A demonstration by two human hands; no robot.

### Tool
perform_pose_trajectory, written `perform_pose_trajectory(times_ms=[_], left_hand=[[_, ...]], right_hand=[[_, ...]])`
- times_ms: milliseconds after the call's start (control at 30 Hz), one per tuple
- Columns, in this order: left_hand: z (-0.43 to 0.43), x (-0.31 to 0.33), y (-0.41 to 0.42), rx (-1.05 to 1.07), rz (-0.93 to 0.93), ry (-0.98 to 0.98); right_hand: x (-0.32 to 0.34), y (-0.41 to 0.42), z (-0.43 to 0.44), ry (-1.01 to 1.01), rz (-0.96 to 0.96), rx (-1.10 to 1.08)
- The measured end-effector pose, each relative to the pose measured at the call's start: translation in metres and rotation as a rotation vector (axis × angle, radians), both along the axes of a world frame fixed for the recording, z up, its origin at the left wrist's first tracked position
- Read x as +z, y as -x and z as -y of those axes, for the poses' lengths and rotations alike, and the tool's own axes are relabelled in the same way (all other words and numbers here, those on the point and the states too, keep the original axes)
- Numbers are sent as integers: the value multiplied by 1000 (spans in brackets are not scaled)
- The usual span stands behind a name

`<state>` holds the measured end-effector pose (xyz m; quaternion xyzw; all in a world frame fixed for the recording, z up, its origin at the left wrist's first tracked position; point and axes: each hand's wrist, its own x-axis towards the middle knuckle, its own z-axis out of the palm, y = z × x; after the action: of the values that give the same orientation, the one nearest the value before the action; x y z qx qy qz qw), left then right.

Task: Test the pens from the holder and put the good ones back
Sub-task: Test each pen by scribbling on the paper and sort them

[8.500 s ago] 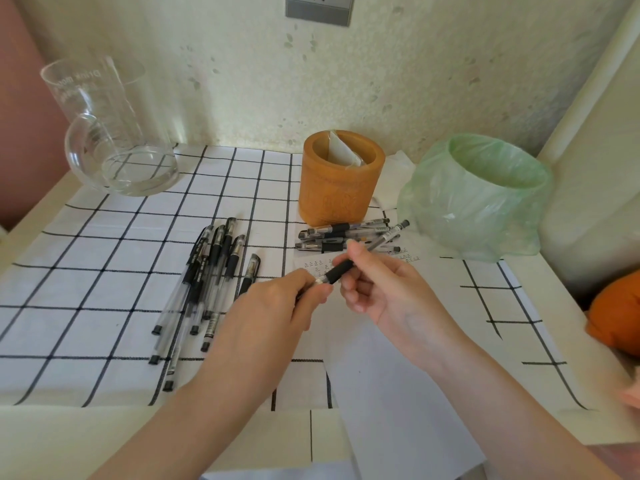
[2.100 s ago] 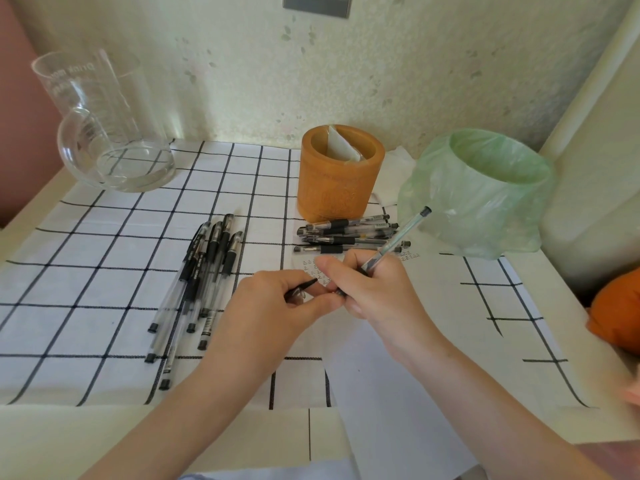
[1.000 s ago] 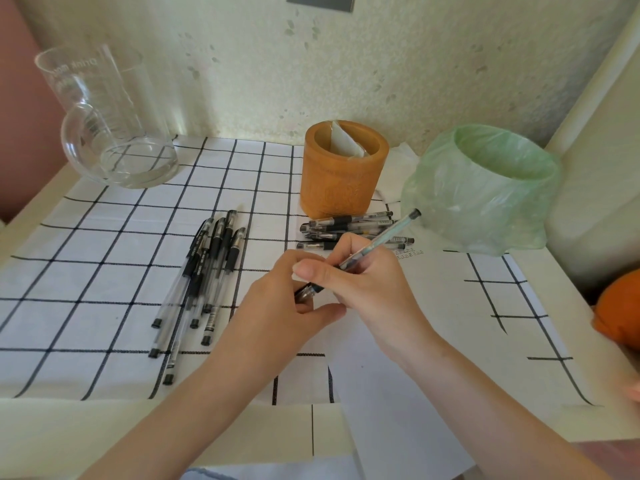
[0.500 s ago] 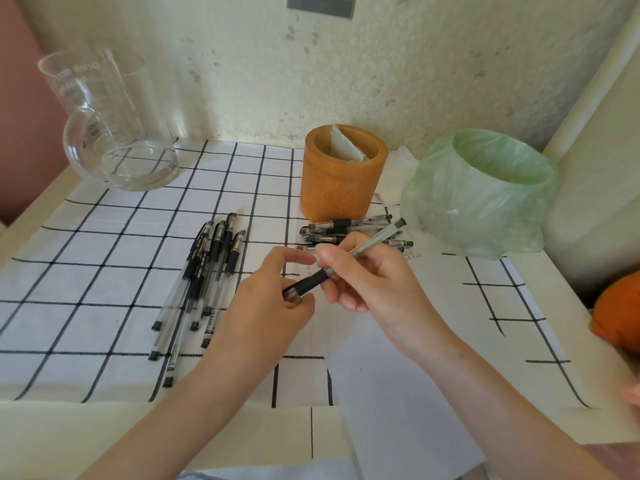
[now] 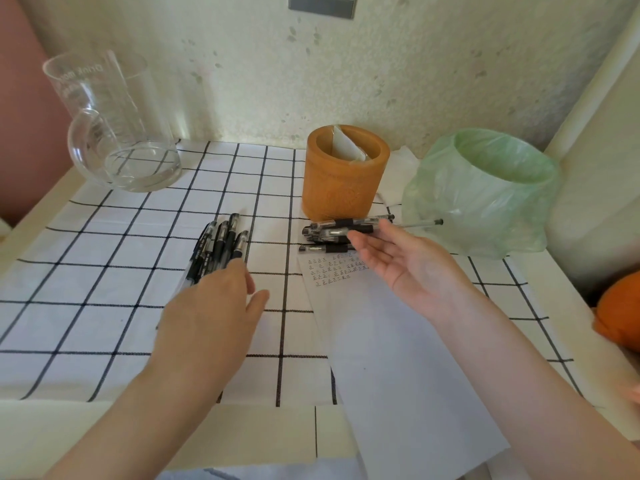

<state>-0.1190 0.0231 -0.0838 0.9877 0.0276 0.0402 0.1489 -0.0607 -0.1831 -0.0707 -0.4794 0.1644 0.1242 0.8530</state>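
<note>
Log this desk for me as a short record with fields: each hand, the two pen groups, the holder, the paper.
left hand: open, palm down, over the near ends of the left pen group
right hand: open, palm up, empty, fingertips by the right pen group
holder: upright, no pens showing, a white slip inside
paper: small test marks near its far end
also there: glass jug, green-bagged bin

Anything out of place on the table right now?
One pen juts right from the pile by the holder, its end in front of the green bag; the rest lie bundled. Nothing looks spilled.
</note>
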Motion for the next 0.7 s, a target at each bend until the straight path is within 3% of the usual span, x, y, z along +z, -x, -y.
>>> perform_pose_trajectory(times_ms=[100,300,633,700], left_hand=[[-4,-4,-1,47,-23,-186],[-7,-8,-5,77,-84,-341],[-6,-7,-8,60,-160,-448],[-4,-6,-8,64,-142,-395]], right_hand=[[0,-5,1,-25,-18,17],[-3,-2,1,94,51,39],[-3,3,-9,271,151,47],[-2,4,-9,335,176,58]])
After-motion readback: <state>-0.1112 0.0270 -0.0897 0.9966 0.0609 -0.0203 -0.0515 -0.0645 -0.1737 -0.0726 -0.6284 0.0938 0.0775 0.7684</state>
